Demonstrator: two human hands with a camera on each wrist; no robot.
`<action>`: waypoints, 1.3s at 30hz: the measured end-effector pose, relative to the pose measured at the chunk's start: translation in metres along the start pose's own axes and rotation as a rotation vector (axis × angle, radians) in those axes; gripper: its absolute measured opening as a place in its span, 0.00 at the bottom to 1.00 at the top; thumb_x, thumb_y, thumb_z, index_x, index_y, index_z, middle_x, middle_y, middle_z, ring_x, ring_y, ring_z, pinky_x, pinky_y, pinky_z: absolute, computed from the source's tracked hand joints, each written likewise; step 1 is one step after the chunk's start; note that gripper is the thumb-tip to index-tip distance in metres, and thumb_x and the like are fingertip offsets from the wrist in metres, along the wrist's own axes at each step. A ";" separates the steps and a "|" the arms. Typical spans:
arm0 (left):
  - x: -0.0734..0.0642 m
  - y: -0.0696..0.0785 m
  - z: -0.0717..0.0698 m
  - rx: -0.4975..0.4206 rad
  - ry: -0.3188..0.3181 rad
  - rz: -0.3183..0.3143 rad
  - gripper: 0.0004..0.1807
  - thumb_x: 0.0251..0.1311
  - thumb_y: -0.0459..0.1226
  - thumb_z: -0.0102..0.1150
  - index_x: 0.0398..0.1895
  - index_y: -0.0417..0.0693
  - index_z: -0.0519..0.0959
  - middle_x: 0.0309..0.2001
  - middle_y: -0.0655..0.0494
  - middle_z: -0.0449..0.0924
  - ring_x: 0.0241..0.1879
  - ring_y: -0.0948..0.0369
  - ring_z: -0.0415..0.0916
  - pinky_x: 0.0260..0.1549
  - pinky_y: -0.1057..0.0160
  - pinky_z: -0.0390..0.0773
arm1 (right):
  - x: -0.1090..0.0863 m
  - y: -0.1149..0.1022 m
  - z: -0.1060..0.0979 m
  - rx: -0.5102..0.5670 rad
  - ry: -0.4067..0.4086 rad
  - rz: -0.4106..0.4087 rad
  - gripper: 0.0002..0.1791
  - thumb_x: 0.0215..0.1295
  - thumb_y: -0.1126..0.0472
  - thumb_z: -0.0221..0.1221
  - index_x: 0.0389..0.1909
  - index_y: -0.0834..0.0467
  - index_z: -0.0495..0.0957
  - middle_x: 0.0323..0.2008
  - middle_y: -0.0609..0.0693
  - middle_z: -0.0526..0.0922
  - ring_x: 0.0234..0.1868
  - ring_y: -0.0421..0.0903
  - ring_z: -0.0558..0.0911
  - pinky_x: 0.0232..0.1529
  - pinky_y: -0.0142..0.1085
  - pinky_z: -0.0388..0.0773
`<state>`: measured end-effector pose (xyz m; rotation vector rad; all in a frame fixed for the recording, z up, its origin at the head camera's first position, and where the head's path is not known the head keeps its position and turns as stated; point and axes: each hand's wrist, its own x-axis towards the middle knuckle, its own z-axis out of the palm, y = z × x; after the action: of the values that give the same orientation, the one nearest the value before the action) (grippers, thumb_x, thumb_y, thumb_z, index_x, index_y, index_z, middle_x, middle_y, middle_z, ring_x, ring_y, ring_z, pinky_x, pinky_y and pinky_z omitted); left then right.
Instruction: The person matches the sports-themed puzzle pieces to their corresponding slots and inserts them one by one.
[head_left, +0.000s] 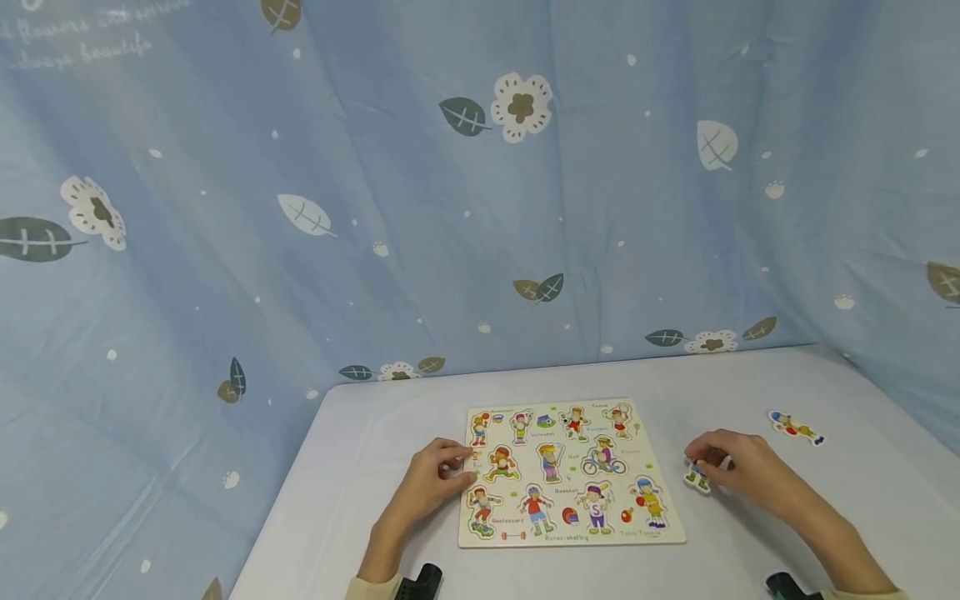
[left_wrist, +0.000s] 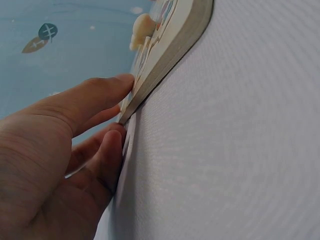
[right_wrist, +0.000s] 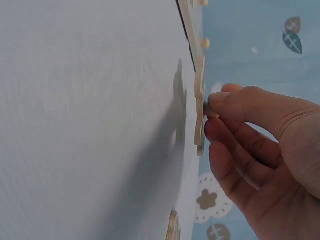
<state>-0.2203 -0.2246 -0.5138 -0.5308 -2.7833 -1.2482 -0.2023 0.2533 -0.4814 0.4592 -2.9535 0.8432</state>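
A wooden knob puzzle board (head_left: 525, 463) with sports figures lies on the white table. My left hand (head_left: 431, 475) rests its fingertips against the board's left edge, thumb and fingers apart; in the left wrist view, fingertips (left_wrist: 125, 84) touch the board's corner region. To the right of the board, my right hand (head_left: 738, 467) pinches the small knob of a puzzle piece (head_left: 697, 478), a figure with green shoes partly hidden by the fingers. Seen edge-on in the right wrist view, that puzzle piece (right_wrist: 199, 112) is close over the tabletop.
Another figure piece (head_left: 797, 427) lies on the table (head_left: 405, 417) at the far right, beyond the right hand. Several figure pieces with knobs sit on the board. A blue curtain (head_left: 420, 208) with leaves and flowers hangs behind the table.
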 end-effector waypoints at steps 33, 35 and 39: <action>0.000 0.004 -0.002 -0.014 -0.001 0.028 0.20 0.55 0.41 0.71 0.51 0.43 0.83 0.47 0.52 0.78 0.39 0.59 0.76 0.36 0.71 0.79 | 0.031 -0.109 0.048 0.092 -0.139 -0.440 0.09 0.60 0.69 0.64 0.33 0.50 0.84 0.33 0.41 0.81 0.30 0.31 0.72 0.28 0.24 0.73; 0.000 0.005 -0.002 -0.013 -0.001 0.018 0.20 0.55 0.41 0.71 0.51 0.43 0.83 0.48 0.52 0.78 0.39 0.59 0.76 0.36 0.71 0.79 | 0.033 -0.119 0.053 0.107 -0.169 -0.435 0.10 0.61 0.69 0.63 0.33 0.49 0.84 0.34 0.40 0.81 0.30 0.31 0.72 0.29 0.24 0.73; -0.001 0.005 -0.002 -0.014 -0.004 -0.003 0.21 0.56 0.41 0.70 0.52 0.44 0.83 0.48 0.51 0.78 0.39 0.60 0.76 0.36 0.71 0.79 | 0.037 -0.135 0.065 0.141 -0.208 -0.472 0.10 0.62 0.69 0.61 0.33 0.49 0.84 0.33 0.41 0.81 0.29 0.29 0.72 0.28 0.23 0.74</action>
<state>-0.2180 -0.2235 -0.5088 -0.5310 -2.7819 -1.2696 -0.1949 0.1002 -0.4633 1.2575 -2.7676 0.9871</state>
